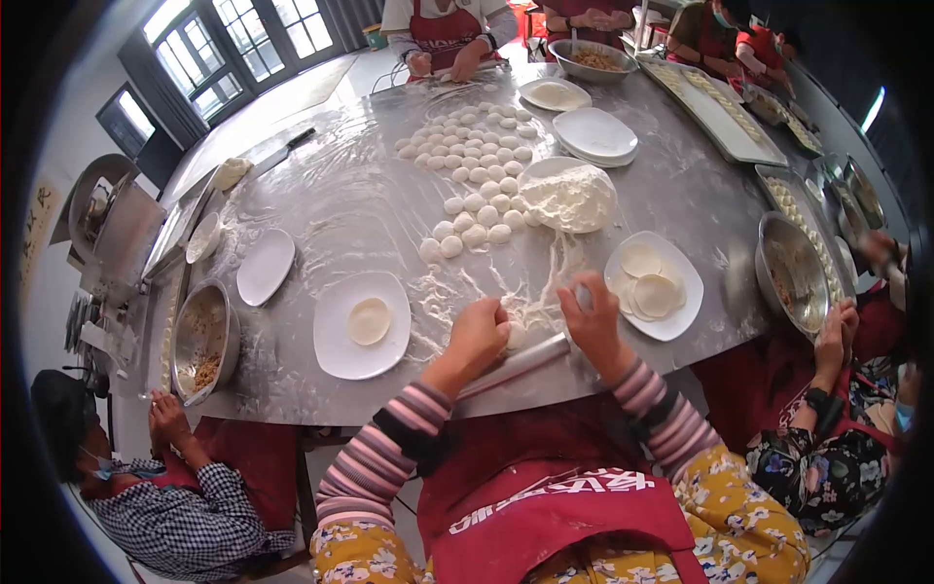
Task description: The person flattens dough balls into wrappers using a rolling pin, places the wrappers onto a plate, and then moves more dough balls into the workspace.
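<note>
My left hand (475,339) is closed at the near edge of the table, its fingers on a small round of dough (516,336). My right hand (593,321) is wrapped round what looks like a small rolling pin (584,296), most of it hidden by the fingers. Between the hands and my body lies a long pale rod (516,366). Streaks of flour spread beyond my hands. A plate (689,292) with several flat wrappers (656,295) is to the right. On the left, another plate (336,355) bears a round wrapper (370,321).
Many dough balls (477,175) cover the table's middle, beside a flour heap (574,200). Filling bowls (204,341) (793,273) stand at both sides. Trays (715,117) of dumplings line the right. A knife (282,154) lies back left. Several co-workers surround the table.
</note>
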Tool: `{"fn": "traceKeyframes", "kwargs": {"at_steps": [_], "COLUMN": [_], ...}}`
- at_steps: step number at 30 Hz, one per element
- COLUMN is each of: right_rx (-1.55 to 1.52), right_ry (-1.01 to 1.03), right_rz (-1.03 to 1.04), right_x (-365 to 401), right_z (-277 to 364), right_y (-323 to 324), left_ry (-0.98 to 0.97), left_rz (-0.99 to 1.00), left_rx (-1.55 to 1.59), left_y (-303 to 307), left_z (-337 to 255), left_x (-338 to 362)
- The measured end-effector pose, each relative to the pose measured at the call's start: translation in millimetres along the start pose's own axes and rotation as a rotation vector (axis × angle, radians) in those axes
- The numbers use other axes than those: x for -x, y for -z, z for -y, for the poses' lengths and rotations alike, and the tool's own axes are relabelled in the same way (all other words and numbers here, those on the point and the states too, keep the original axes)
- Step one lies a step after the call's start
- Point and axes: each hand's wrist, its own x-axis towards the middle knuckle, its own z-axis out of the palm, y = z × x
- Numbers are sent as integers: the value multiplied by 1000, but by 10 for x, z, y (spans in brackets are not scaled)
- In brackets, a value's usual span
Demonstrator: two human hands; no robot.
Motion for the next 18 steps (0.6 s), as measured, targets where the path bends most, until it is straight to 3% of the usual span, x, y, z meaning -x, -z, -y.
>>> {"fn": "traceKeyframes", "kwargs": {"at_steps": [3, 7, 10, 13, 15, 18], "right_rx": [24, 66, 38, 219, 142, 78], "right_ry": [-44, 15, 2, 187, 30, -27], "right_rz": [-32, -32, -25, -18, -64, -22], "right_x": [101, -163, -139, -8, 122, -131], "right_z": [65, -105, -58, 12, 19, -126], "right_y": [85, -225, -193, 2, 36, -249], "left_ry": [-1, -112, -84, -18, -63, -103], "left_rz": [-129, 22, 111, 38, 47, 45], "left_rx": [109, 48, 120, 234, 151, -5], "left_y": [-63, -67, 9, -33, -96, -30], "left_z": [80, -32, 88, 179, 118, -101], "left_x": [138, -24, -42, 119, 173, 38]}}
